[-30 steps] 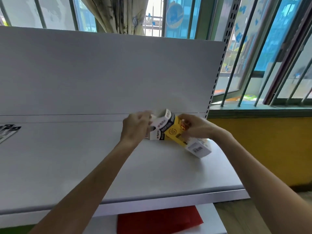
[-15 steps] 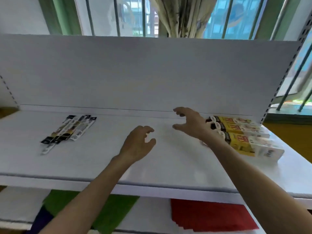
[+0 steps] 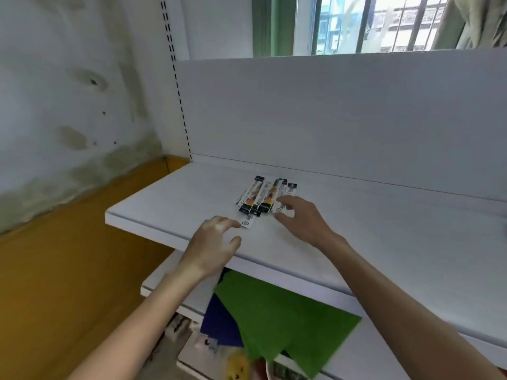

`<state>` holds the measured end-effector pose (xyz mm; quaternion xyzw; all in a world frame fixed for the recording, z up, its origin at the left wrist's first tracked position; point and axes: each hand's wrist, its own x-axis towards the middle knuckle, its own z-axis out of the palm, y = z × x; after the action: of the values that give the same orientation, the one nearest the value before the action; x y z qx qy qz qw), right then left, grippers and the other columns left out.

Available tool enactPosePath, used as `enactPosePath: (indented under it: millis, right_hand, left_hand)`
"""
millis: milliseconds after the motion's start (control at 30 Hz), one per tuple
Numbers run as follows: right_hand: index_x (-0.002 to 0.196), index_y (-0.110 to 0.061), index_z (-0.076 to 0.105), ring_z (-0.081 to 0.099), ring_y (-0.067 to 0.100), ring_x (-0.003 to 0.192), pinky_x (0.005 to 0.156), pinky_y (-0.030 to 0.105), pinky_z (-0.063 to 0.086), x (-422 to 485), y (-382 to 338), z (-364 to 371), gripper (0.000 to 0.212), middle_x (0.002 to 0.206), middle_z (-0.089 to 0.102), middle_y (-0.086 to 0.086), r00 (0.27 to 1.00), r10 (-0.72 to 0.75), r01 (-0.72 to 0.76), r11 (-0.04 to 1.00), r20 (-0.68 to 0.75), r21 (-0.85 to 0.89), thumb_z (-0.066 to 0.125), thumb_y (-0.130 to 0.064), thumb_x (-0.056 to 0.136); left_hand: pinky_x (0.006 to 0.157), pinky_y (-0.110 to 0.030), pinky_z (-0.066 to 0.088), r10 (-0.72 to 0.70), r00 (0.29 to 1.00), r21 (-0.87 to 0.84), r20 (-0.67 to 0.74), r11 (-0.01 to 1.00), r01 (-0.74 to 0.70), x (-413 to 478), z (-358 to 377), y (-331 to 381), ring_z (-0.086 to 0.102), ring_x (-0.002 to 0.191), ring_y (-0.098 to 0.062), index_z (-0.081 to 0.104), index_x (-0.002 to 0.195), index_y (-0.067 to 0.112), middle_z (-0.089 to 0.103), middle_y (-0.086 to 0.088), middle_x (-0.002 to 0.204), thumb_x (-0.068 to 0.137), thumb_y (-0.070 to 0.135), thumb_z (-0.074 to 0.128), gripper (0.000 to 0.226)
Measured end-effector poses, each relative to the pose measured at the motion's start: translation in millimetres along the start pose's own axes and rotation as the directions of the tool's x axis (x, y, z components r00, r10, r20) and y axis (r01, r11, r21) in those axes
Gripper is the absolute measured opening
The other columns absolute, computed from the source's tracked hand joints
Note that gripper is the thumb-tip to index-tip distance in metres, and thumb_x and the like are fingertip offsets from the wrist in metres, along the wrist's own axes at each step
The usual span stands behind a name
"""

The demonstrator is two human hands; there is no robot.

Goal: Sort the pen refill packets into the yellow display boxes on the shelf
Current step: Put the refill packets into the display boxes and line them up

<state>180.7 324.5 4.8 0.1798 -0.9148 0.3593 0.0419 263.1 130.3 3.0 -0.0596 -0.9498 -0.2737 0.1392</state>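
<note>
up on the white shelf point(image 3: 170, 204), near its left end and close to the upright back panel point(image 3: 343, 119), a small fanned bunch of pen refill packets point(image 3: 260, 197) is laid flat, the packets overlapping side by side with their long edges pointed roughly toward the panel. the left hand point(image 3: 212, 244) is held over the front part of the shelf with fingers loosely curved and nothing gripped; its fingertips are brought right up to the near end of the packet that sticks out farthest toward the front edge, though actual contact cannot be told. the right hand point(image 3: 304, 219) is spread open with nothing held, and its fingers point(image 3: 284, 200) are laid over the near ends of the rightmost packets. below, on a lower shelf point(image 3: 354, 357), a green sheet point(image 3: 274, 311) is seen lying over a dark blue sheet point(image 3: 219, 322). behind the panel a barred window point(image 3: 370, 23) is seen.
</note>
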Motion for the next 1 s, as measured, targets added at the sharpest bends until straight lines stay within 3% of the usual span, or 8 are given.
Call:
enactPosePath:
  millis: [300, 367, 500, 633, 733, 833, 900, 1000]
  right_hand:
    - [0.116, -0.009, 0.063, 0.056, 0.018, 0.103, 0.082, 0.019, 0.039, 73.2, 17.6, 8.2, 0.029, 0.125, 0.058, 0.007, 1.0, 0.0, -0.002, 0.991, -0.015, -0.137, 0.054, -0.005, 0.088]
    - [0.117, -0.011, 0.062, 0.055, 0.017, 0.107, 0.08, 0.015, 0.037, 95.3, 22.8, 11.6, 0.037, 0.127, 0.058, 0.007, 1.0, -0.005, 0.003, 0.986, -0.01, -0.166, 0.049, 0.004, 0.086]
    - [0.127, -0.014, 0.056, 0.045, 0.021, 0.125, 0.099, 0.023, 0.037, 123.0, 23.6, 29.7, 0.049, 0.137, 0.049, 0.007, 0.987, 0.03, 0.023, 0.947, 0.16, -0.32, 0.049, 0.007, 0.083]
    - [0.111, -0.014, 0.068, 0.054, 0.02, 0.106, 0.076, 0.02, 0.04, 139.3, 23.0, 31.7, 0.046, 0.113, 0.062, 0.007, 0.984, -0.049, 0.118, 0.902, 0.171, -0.416, 0.053, 0.013, 0.076]
    - [0.101, -0.017, 0.072, 0.053, 0.017, 0.098, 0.069, 0.023, 0.035, 139.8, 29.3, 31.5, 0.038, 0.1, 0.063, 0.003, 0.987, -0.122, 0.157, 0.879, 0.107, -0.451, 0.06, 0.008, 0.075]
    - [0.089, -0.013, 0.074, 0.058, 0.027, 0.09, 0.068, 0.027, 0.041, 135.8, 34.9, 33.3, 0.026, 0.092, 0.066, 0.007, 0.969, -0.247, 0.232, 0.862, 0.025, -0.45, 0.064, 0.006, 0.074]
    - [0.085, -0.008, 0.074, 0.062, 0.031, 0.082, 0.071, 0.026, 0.044, 134.7, 35.4, 33.1, 0.019, 0.088, 0.069, 0.011, 0.932, -0.334, 0.233, 0.851, -0.143, -0.471, 0.064, 0.004, 0.074]
    - [0.092, -0.004, 0.072, 0.062, 0.028, 0.087, 0.078, 0.025, 0.048, 137.9, 26.4, 32.4, 0.018, 0.095, 0.067, 0.012, 0.842, -0.314, 0.155, 0.92, -0.439, -0.361, 0.058, 0.001, 0.083]
  left_hand:
    - [0.091, -0.024, 0.039, -0.066, 0.997, -0.125, -0.028, 0.99, 0.062, 76.3, 29.4, -40.9, 0.051, 0.108, -0.015, 0.06, 0.114, 0.02, 0.057, 0.0, 0.12, 0.091, 0.024, 0.053, 0.024]
    - [0.088, -0.023, 0.039, -0.036, 0.999, -0.127, -0.03, 0.991, 0.032, 95.1, 32.9, -49.7, 0.052, 0.105, -0.015, 0.061, 0.111, 0.022, 0.058, 0.0, 0.115, 0.09, 0.022, 0.054, 0.022]
    - [0.089, -0.023, 0.039, 0.046, 0.999, -0.113, -0.03, 0.992, -0.049, 125.1, 33.4, -69.9, 0.053, 0.105, -0.017, 0.066, 0.106, 0.023, 0.059, -0.002, 0.112, 0.089, 0.007, 0.053, 0.026]
    - [0.089, -0.018, 0.032, 0.21, 0.973, -0.021, 0.092, 0.978, -0.209, 155.2, 40.4, -84.3, 0.046, 0.111, -0.02, 0.067, 0.11, 0.026, 0.055, -0.003, 0.12, 0.085, -0.003, 0.055, 0.04]
    - [0.092, -0.028, 0.037, 0.382, 0.906, -0.022, 0.184, 0.923, -0.385, 175.1, 46.9, -88.9, 0.047, 0.11, -0.025, 0.068, 0.11, 0.025, 0.056, -0.007, 0.122, 0.083, 0.0, 0.061, 0.038]
    - [0.083, -0.03, 0.04, 0.541, 0.827, -0.047, 0.152, 0.84, -0.541, 190.9, 46.0, -94.8, 0.053, 0.103, -0.026, 0.073, 0.098, 0.023, 0.062, -0.006, 0.113, 0.08, -0.001, 0.061, 0.033]
    - [0.081, -0.031, 0.043, 0.636, 0.767, -0.087, 0.084, 0.771, -0.631, 200.4, 45.5, -100.9, 0.057, 0.097, -0.026, 0.074, 0.093, 0.018, 0.064, -0.006, 0.109, 0.079, 0.006, 0.058, 0.024]
    - [0.089, -0.021, 0.042, 0.586, 0.808, -0.295, -0.056, 0.764, -0.574, 208.6, 39.8, -101.9, 0.054, 0.102, -0.009, 0.073, 0.098, 0.014, 0.062, 0.002, 0.109, 0.083, 0.011, 0.055, 0.024]
